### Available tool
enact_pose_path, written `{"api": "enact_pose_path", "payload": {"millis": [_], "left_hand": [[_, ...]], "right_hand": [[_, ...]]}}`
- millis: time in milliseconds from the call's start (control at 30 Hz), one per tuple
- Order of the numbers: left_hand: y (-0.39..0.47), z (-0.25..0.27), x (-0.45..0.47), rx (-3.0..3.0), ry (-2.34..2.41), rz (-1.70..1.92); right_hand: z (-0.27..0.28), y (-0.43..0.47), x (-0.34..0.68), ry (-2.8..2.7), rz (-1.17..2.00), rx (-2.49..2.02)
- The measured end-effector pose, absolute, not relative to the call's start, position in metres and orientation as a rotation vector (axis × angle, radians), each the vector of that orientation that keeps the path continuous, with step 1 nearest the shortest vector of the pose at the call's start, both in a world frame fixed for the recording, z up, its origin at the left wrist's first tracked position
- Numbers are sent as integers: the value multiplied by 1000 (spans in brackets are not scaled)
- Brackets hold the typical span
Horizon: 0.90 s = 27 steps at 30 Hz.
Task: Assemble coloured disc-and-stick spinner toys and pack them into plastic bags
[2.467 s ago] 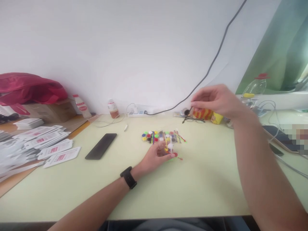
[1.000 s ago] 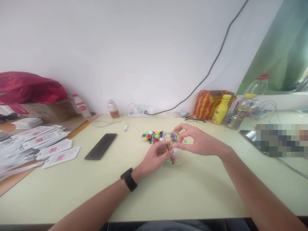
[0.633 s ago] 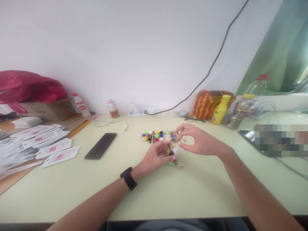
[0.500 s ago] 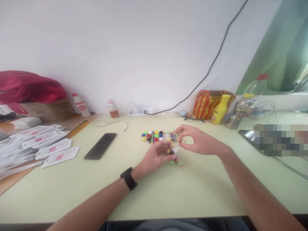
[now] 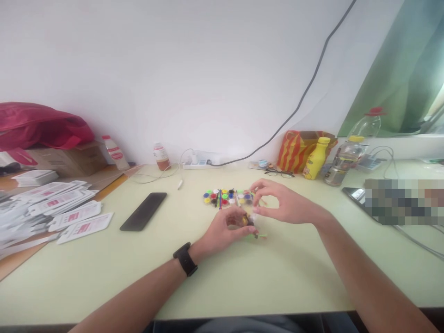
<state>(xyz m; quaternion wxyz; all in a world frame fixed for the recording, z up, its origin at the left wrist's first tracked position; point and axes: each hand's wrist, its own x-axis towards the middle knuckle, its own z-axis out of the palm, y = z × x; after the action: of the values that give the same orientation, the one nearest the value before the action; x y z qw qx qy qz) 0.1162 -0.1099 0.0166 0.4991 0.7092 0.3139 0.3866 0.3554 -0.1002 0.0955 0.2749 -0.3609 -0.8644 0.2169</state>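
Observation:
Near the middle of the table, my left hand (image 5: 231, 226), with a black watch (image 5: 186, 260) on its wrist, curls around a small see-through object with yellow and black parts (image 5: 249, 219). Its exact kind is unclear. A thin bright green piece (image 5: 262, 237) pokes out below the thumb. My right hand (image 5: 282, 201) comes from the right, thumb and forefinger bent into a ring with their tips close together at the object's top. What lies between those tips is too small to name. Just behind both hands lie several coloured round caps (image 5: 225, 196) with thin coloured sticks (image 5: 219, 199) across them, partly covered.
A dark phone (image 5: 144, 212) and many white badge cards (image 5: 79, 216) lie left. Along the wall stand bottles (image 5: 161, 156), a power strip (image 5: 196, 163), eyeglasses (image 5: 279, 173), a striped bag (image 5: 291, 150) and a yellow bottle (image 5: 316, 159). Another phone (image 5: 354, 194) lies right.
My right fingertips have come slightly left and closer together. The left hand stays around the see-through object, with its fingers a little more closed. The view has shifted slightly.

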Motion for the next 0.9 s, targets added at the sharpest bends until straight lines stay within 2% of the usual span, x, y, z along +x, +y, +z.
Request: {"api": "enact_pose_path", "payload": {"millis": [567, 900], "left_hand": [[-109, 20, 112, 1724, 812, 983], [-99, 34, 105, 1616, 847, 1029]], "right_hand": [[88, -93, 348, -2066, 791, -930], [66, -91, 344, -1824, 1138, -890]]}}
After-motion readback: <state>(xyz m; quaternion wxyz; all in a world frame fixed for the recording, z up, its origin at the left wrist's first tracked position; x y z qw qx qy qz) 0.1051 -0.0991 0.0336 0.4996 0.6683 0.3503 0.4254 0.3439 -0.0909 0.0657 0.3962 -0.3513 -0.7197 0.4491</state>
